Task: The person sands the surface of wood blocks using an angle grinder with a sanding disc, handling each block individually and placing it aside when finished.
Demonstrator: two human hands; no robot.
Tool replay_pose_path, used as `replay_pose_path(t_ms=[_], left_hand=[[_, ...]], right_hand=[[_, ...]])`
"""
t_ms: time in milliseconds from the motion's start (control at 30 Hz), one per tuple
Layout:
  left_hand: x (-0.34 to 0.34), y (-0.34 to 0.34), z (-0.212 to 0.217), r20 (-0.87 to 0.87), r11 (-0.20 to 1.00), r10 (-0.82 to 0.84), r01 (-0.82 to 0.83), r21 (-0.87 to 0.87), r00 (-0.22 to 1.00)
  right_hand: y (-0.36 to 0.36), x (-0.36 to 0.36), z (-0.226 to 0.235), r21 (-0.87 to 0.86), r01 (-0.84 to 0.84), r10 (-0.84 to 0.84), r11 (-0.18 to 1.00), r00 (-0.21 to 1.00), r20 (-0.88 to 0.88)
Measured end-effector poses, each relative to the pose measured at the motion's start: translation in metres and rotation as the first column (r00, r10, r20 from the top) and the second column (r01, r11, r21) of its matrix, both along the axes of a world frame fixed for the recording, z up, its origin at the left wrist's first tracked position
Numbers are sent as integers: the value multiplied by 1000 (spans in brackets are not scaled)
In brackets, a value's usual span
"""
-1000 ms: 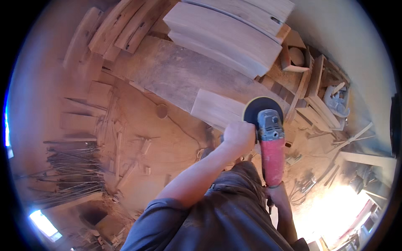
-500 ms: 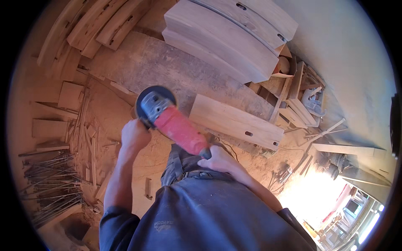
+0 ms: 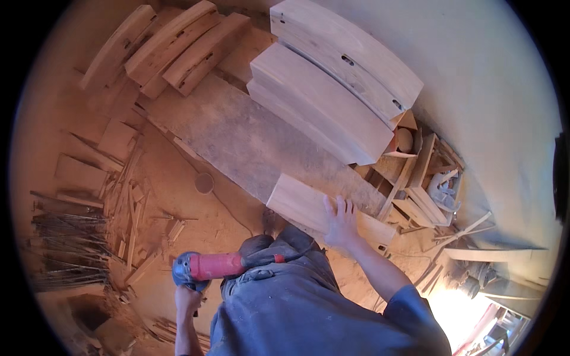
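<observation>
My left hand (image 3: 188, 298) grips a red angle grinder (image 3: 218, 266) near its grey head, holding it low at my left side. The grinder's rear end lies against my hip, and its disc is mostly turned out of sight. My right hand (image 3: 342, 222) rests on a pale wooden piece (image 3: 300, 202) with its fingers spread. That piece lies along the near edge of the dusty workbench (image 3: 225, 127), with a slot showing near its right end.
Large curved wooden parts (image 3: 320, 101) are stacked at the bench's far side, with more curved parts (image 3: 178, 50) at the far left. Thin metal rods (image 3: 71, 249) and wood offcuts (image 3: 133, 207) lie on the left. A cord (image 3: 228, 207) crosses the dusty floor. A crate (image 3: 418, 204) stands right.
The grinder has swung from in front of me down to my left side. My right hand has let go of its rear end and now lies on the wooden piece.
</observation>
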State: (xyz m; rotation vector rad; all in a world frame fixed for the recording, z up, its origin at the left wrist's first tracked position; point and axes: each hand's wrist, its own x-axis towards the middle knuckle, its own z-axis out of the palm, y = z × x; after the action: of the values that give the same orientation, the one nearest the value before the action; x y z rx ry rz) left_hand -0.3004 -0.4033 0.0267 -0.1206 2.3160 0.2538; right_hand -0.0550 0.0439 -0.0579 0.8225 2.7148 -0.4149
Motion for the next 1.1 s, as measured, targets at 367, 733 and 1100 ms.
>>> replay_pose_path(t_ms=[367,733,1100], left_hand=[[89,-10,-39,2,969,243,-242,55,970],[119,-10,-41,-109,948,319,-315,48,942],[60,-32,-34,-58,950,276,-282,-131,959]], right_hand=[[57,-51,175,-92,91,-107,992,976,-190],[164,-146,181,461,-67,245,885,909,-337],[144,-149,151,519,113,264,847,758,-596]])
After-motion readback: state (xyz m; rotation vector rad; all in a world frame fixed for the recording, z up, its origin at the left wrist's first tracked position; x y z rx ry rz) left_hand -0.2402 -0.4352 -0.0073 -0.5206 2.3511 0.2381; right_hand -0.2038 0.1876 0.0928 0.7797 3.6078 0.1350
